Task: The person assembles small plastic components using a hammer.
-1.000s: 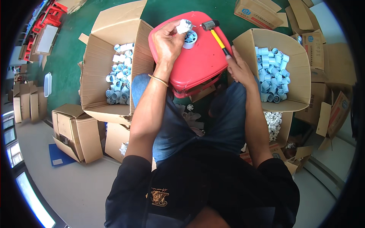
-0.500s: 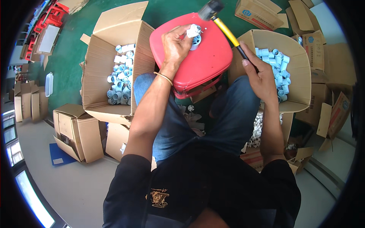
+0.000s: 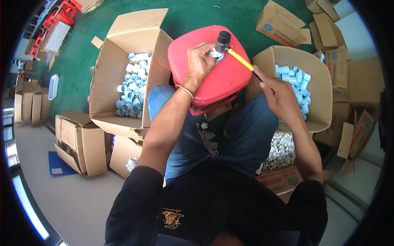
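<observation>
My right hand (image 3: 280, 91) is wrapped round the black grip of a mallet (image 3: 240, 58) with a yellow shaft and a dark head. The mallet's head is down at a small white piece (image 3: 215, 53), and partly covers it. My left hand (image 3: 200, 61) pinches that white piece over a light-blue pipe fitting (image 3: 220, 60), which stands on the red stool (image 3: 223, 84). Only a little of the fitting shows; how the white piece sits on it is hidden.
Open cartons with light-blue pipe fittings stand left (image 3: 133, 88) and right (image 3: 301, 84) of the stool. By my right knee lies a heap of small white pieces (image 3: 281, 151). More cardboard boxes (image 3: 281, 26) stand around on the green floor (image 3: 188, 18).
The mallet's head has swung down from above the stool's far edge to the white piece. My left hand still holds that piece at the fitting. The whole view has shifted slightly.
</observation>
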`<state>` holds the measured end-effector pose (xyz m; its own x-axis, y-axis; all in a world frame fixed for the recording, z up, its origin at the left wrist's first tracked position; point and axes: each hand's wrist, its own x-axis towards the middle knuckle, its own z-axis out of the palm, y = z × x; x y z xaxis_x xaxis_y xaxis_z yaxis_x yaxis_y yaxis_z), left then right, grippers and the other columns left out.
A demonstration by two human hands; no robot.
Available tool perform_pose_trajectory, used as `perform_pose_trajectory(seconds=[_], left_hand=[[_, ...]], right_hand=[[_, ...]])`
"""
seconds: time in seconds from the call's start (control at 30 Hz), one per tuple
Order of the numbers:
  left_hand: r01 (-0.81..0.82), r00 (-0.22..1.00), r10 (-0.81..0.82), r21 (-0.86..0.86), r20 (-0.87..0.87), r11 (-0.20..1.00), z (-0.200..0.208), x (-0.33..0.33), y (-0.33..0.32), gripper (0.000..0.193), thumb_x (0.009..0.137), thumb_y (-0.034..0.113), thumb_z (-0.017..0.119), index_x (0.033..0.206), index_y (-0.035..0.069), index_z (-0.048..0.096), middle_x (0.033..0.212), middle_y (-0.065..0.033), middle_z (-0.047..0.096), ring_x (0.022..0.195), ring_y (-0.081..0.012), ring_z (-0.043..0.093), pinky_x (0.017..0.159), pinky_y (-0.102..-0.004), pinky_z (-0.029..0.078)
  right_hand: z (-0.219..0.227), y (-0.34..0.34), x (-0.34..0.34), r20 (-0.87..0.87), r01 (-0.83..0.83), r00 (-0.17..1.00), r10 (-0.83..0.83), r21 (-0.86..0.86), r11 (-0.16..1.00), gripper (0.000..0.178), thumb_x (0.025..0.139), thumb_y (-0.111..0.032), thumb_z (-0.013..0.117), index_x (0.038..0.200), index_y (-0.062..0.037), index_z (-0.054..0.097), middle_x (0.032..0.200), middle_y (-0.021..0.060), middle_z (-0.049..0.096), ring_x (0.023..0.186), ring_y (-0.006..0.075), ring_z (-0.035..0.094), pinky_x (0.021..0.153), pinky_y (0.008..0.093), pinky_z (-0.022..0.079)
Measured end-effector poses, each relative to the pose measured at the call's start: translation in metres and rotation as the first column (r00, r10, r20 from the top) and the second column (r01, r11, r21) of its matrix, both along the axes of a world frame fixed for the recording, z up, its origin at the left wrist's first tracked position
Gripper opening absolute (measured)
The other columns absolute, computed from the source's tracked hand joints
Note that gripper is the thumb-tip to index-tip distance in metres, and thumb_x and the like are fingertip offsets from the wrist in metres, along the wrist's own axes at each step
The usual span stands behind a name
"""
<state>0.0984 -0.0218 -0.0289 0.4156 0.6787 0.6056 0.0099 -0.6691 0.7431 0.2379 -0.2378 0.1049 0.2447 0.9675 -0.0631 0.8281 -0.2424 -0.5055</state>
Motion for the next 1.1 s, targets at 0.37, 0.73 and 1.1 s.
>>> perform_pose_trajectory(seconds=[0.37, 0.73, 1.1], left_hand=[[-0.05, 0.923, 0.143, -0.257, 0.358, 0.965, 0.023, -0.041, 0.026, 0.023, 0.075, -0.008, 0.066, 0.096, 0.0, 0.071, 0.088, -0.0069, 0.071, 0.077, -0.0133, 0.064, 0.074, -0.0254, 0.053], [-0.834, 0.334, 0.898, 0.354, -0.286, 0.423, 0.054, -0.332, 0.144, 0.033, 0.074, 0.02, 0.085, 0.097, 0.0, 0.074, 0.081, -0.0067, 0.074, 0.064, -0.0114, 0.063, 0.063, -0.0214, 0.052], [-0.581, 0.754, 0.577, -0.089, 0.313, 0.809, 0.115, -0.154, 0.078, 0.012, 0.082, 0.002, 0.074, 0.092, -0.003, 0.069, 0.085, -0.0202, 0.071, 0.076, -0.0238, 0.071, 0.071, -0.0305, 0.061]], right_hand=[[-0.094, 0.016, 0.021, -0.398, 0.177, 0.917, -0.014, 0.375, 0.91, 0.047, 0.091, -0.006, 0.054, 0.137, -0.0027, 0.051, 0.114, 0.0108, 0.068, 0.082, 0.0148, 0.058, 0.072, 0.0252, 0.045], [-0.111, 0.023, 0.051, -0.044, 0.151, 0.988, -0.145, 0.179, 0.972, 0.043, 0.088, -0.027, 0.058, 0.129, -0.0127, 0.059, 0.106, 0.0121, 0.07, 0.092, 0.0358, 0.065, 0.079, 0.0413, 0.05], [-0.275, -0.223, 0.343, 0.182, 0.877, 0.311, -0.933, -0.433, 0.208, 0.033, 0.082, -0.02, 0.056, 0.095, 0.0077, 0.068, 0.091, 0.0203, 0.068, 0.073, 0.0309, 0.067, 0.063, 0.0373, 0.056]])
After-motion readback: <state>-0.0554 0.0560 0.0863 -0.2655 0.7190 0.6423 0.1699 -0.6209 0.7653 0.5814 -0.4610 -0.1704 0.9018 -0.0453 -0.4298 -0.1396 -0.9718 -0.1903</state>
